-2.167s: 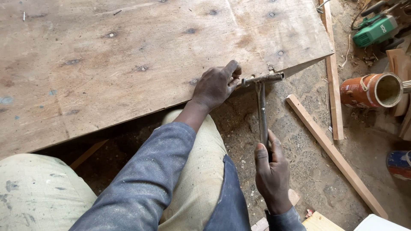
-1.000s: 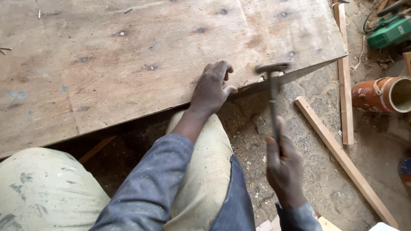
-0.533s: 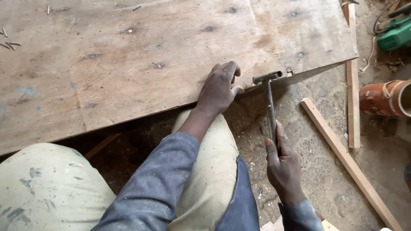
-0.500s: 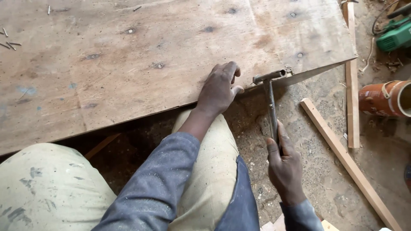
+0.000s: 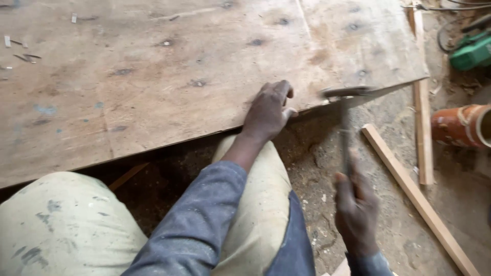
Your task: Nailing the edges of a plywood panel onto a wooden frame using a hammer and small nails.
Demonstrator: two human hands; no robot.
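A large worn plywood sheet fills the upper left of the head view. My left hand rests flat on its near edge, fingers spread over the board. My right hand grips the handle of a metal hammer, blurred by motion. The hammer head sits right at the board's near edge, just right of my left hand. Any nail under it is too blurred to make out.
My knees in pale paint-stained trousers sit under the board edge. Two wooden strips lie on the sandy ground at right. An orange pipe piece and a green power tool lie at the far right.
The hammer rose one second ago, came down on the board edge, and is blurred in swing now. My left hand stayed on the board edge. The camera view shifted slightly.
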